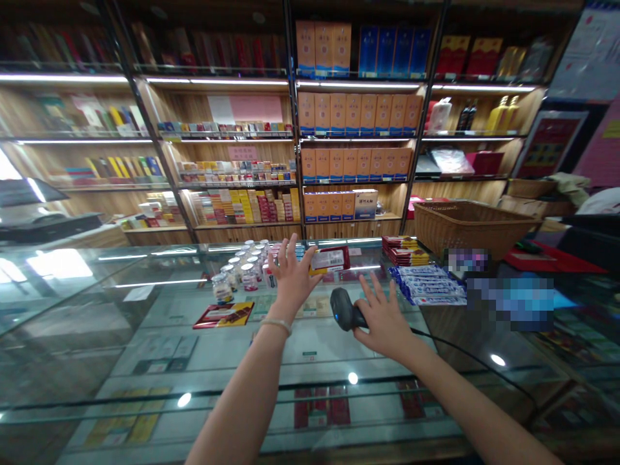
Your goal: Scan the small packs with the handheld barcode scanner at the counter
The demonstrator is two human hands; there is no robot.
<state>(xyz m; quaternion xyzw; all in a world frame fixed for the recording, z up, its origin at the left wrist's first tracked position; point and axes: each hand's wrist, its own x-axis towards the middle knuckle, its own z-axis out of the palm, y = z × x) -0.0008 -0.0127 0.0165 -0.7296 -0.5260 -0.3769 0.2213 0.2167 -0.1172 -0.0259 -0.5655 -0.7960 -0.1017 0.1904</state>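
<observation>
My left hand point(292, 278) has a red and yellow chocolate bar point(333, 259) between thumb and forefinger, its barcode side turned toward me; the other fingers are spread. Just to the right, my right hand point(387, 320) grips a black barcode scanner point(342, 310) by its handle, several fingers stretched forward. The scanner's head is below the bar and apart from it. Another chocolate bar point(224, 315) lies flat on the glass counter point(194, 361), left of my left wrist. Behind it stand several small white-lidded bottles point(247, 268), partly hidden by my left hand.
A stack of red and yellow bars point(405, 250) and a row of blue-white packets point(429, 285) lie to the right. A wicker basket point(472, 226) stands behind them. The scanner's cable point(477, 361) runs right across the counter. Shelves of boxes point(356, 165) line the back.
</observation>
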